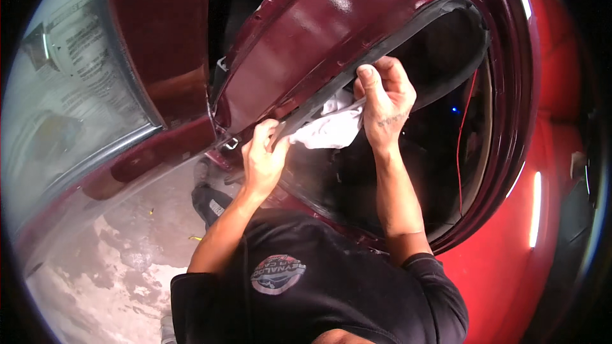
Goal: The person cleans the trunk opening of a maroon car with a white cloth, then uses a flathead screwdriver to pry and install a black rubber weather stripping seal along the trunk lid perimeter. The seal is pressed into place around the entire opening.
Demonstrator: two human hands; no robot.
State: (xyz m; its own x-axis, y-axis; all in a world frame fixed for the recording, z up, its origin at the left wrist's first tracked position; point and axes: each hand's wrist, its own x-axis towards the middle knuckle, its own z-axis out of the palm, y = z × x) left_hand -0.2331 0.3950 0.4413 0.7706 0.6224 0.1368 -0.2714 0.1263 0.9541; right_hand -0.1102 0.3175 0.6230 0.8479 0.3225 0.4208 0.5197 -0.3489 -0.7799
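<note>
A long black rubber seal (319, 99) runs along the maroon car door frame (299, 38) and loops round at the upper right. My left hand (264, 160) is closed on the seal's lower stretch, thumb and fingers pinching it. Farther up the same strip, my right hand (387, 105) is closed too, with its thumb on top and curled fingers partly hidden behind. Between both hands hangs a crumpled white cloth (331, 130), bunched below the strip. One end meets the left fingertips and the other reaches the right palm; how each hand grips the cloth cannot be made out.
A dark opening with a thin red wire (460, 146) lies inside the frame. To the left stands a maroon body panel beside a windscreen (70, 83). A bright red car panel (510, 242) is at the right. The worn concrete floor (127, 242) shows at lower left.
</note>
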